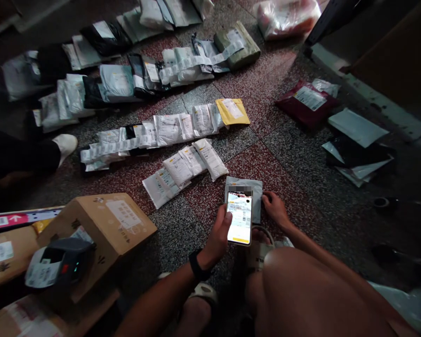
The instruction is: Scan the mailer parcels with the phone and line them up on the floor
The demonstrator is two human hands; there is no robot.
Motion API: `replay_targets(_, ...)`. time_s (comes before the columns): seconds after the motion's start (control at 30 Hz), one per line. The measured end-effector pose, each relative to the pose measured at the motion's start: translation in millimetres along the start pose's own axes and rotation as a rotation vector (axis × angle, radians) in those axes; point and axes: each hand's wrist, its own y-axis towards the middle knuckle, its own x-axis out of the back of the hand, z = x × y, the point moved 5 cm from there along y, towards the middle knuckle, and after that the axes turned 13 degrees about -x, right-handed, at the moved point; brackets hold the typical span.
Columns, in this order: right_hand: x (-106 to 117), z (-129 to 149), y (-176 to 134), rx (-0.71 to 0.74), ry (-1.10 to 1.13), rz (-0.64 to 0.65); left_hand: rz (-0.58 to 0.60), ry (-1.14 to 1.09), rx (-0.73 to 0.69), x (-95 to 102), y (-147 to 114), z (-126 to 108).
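Note:
My left hand [216, 234] is wrapped round a smartphone [239, 222], its thumb at the left edge of the lit screen. The screen shows what looks like a camera picture of a parcel label. Beneath the phone is a grey poly mailer [257, 205], its middle hidden by the phone. My right hand [275, 208] pinches that mailer by its right edge. Just beyond, a short row of white poly mailers [178, 169] lies overlapping on the speckled floor [266, 154].
Longer rows of parcels [168, 128] lie ahead, with a yellow padded envelope [232, 111] at one end. A dark label printer [68, 262] rests by a cardboard box [108, 220] at left. Maroon [307, 100] and black mailers [358, 152] lie right. Another person's shoe [66, 146] stands far left.

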Motion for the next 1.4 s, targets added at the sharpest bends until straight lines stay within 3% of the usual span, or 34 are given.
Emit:
replay_targets(0.33, 2.3, 2.2, 1.3, -0.021, -0.001, 0.031, -0.002, -0.021, -0.002, 3.7, 0.1, 1.7)
replay_targets(0.57, -7.7, -2.0, 5.6, -0.078, -0.261, 0.238, -0.037, -0.065, -0.015, 9.1, 1.8, -14.0)
replay_targets(0.7, -9.2, 4.3, 4.5, -0.088, -0.068, 0.242, -0.063, -0.087, -0.044, 17.3, 3.6, -33.0)
replay_targets(0.8, -11.5, 10.8, -4.4, -0.17, 0.264, 0.355, -0.049, -0.094, -0.074, 22.2, 4.1, -47.8)
replay_targets(0.9, -5.6, 18.9, -15.8, -0.284, 0.559, 0.355, -0.053, -0.048, -0.108, 28.6, 4.2, -56.9)
replay_targets(1.03, 16.7, 31.9, -20.8, -0.268, 0.636, 0.293, -0.112, 0.014, -0.127, 38.5, 2.8, -57.2)
replay_targets(1.13, 42.2, 42.6, -4.0, -0.201, 0.623, 0.234, -0.109, -0.044, -0.15, 40.8, 0.0, -55.9)
replay_targets(1.23, 61.0, 68.2, 32.9, -0.137, 0.612, 0.191, -0.136, -0.119, -0.169, 42.5, -4.4, -56.2)
replay_targets(1.3, 60.4, 100.3, 64.4, -0.087, 0.639, 0.226, -0.155, -0.124, -0.167, 42.8, -7.4, -55.8)
replay_targets(1.4, 36.3, 164.1, 111.1, -0.012, 0.674, 0.403, -0.135, -0.123, -0.153, 39.6, -10.9, -54.1)
